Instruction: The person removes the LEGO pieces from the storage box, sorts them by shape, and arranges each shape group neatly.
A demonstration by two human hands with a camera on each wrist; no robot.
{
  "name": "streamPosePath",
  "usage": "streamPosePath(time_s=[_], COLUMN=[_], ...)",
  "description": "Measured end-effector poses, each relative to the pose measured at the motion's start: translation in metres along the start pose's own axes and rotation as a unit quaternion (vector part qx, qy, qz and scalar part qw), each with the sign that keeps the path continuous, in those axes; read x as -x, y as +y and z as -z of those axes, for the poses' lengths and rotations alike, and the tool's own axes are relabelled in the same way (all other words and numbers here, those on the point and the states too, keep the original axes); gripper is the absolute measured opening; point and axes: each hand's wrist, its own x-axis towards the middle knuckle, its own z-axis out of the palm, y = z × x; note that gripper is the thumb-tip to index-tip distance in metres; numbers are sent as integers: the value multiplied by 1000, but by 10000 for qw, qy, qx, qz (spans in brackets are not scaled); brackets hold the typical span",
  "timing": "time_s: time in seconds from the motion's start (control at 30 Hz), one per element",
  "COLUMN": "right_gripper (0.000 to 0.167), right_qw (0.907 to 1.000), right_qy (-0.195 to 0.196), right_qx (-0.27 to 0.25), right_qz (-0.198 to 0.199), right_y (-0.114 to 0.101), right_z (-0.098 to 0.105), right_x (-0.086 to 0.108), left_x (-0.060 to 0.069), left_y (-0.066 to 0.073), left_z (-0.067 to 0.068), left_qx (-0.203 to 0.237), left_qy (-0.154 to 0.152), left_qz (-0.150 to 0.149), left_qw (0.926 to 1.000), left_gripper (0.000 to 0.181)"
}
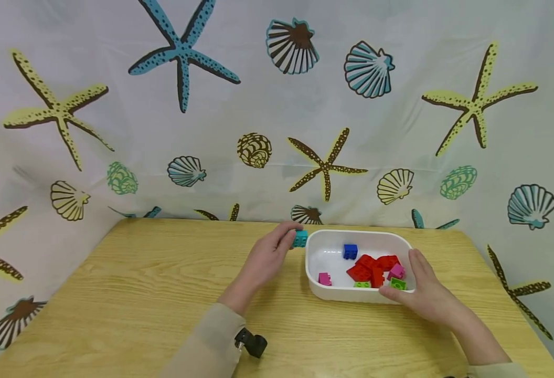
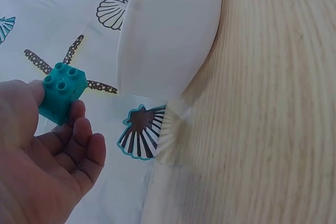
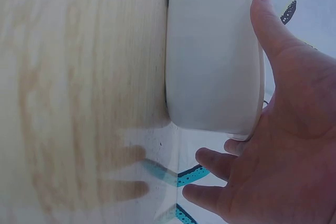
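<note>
My left hand (image 1: pixel 266 257) pinches a teal toy building block (image 1: pixel 300 239) just beyond the left end of a white plastic bin (image 1: pixel 348 295). In the left wrist view, the block (image 2: pixel 63 93) sits between thumb and fingers, its round studs showing. My right hand (image 1: pixel 423 291) rests against the bin's right end, the thumb over the near rim and fingers along the side. Seen from the right wrist, those fingers are spread and fairly straight. Inside the bin lie a blue block (image 1: pixel 350 251), several red blocks (image 1: pixel 359 272), two pink blocks (image 1: pixel 325 279) and two green blocks (image 1: pixel 397 284).
The bin stands on a light wooden table (image 1: pixel 140 294), towards its back right. Behind and on both sides hangs a pale cloth (image 1: pixel 239 115) printed with starfish and shells. A small black device (image 1: pixel 252 343) is strapped at the left wrist.
</note>
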Motion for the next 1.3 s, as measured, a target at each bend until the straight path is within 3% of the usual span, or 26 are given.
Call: streamPosePath(time_s=[0.23, 0.33, 0.57, 0.97, 1.3], right_gripper=[137, 137, 138, 137, 129], right_qw=[10000, 10000, 10000, 9999, 9977], right_qy=[-30, -38, -61, -73, -111], right_qx=[1, 15, 31, -75, -649], right_qz=[-22, -45, -30, 40, -164], right_y=[-1, -2, -2, -2, -3], right_z=[-1, 0, 0, 1, 6], right_x=[0, -1, -2, -3, -1], left_x=[1, 2, 0, -3, -8], left_y=[-12, -14, -23, -48, -59], left_z=[5, 8, 13, 11, 7], left_qx=[397, 422, -108, -712, -951], left_qy=[-72, -139, -181, -341, -554], left_qz=[245, 358, 452, 910, 660], left_qw=[9989, 9984, 9988, 9927, 9917], left_gripper=[32, 40, 42, 44, 37])
